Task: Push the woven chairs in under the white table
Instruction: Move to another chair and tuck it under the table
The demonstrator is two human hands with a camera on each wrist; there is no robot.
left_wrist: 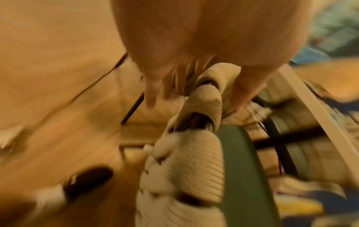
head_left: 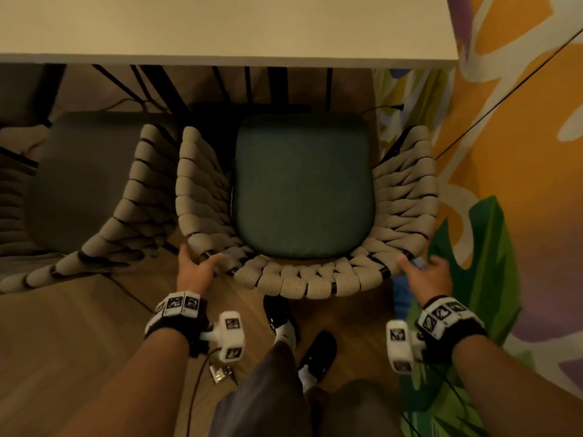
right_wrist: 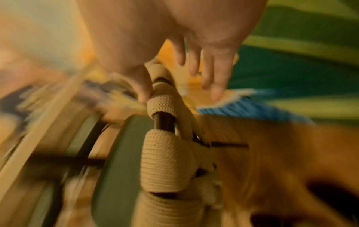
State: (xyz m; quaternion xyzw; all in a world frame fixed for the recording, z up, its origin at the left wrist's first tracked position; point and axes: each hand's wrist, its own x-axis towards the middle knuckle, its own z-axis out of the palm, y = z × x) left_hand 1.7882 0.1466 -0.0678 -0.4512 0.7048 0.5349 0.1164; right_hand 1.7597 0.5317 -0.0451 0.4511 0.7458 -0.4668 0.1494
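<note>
A woven beige chair (head_left: 293, 283) with a green cushion (head_left: 303, 187) stands in front of me, its front just short of the white table (head_left: 220, 26) edge. My left hand (head_left: 198, 260) straddles the left corner of the back rim (left_wrist: 204, 98), thumb on the inner side, straight fingers (left_wrist: 153, 92) on the outer side. My right hand (head_left: 421, 266) is at the right corner of the rim (right_wrist: 163, 98). Its thumb presses against the rim and its fingers (right_wrist: 215, 86) spread straight, off the rim. A second woven chair (head_left: 126, 216) with a grey cushion (head_left: 79, 178) stands to the left, touching the first.
A painted wall (head_left: 520, 152) runs close along the chair's right side. Black table legs (head_left: 176, 89) and cables show under the tabletop. My feet in black shoes (head_left: 315, 354) stand on the wooden floor (head_left: 79, 342) behind the chair, near a small metal object (head_left: 220, 372).
</note>
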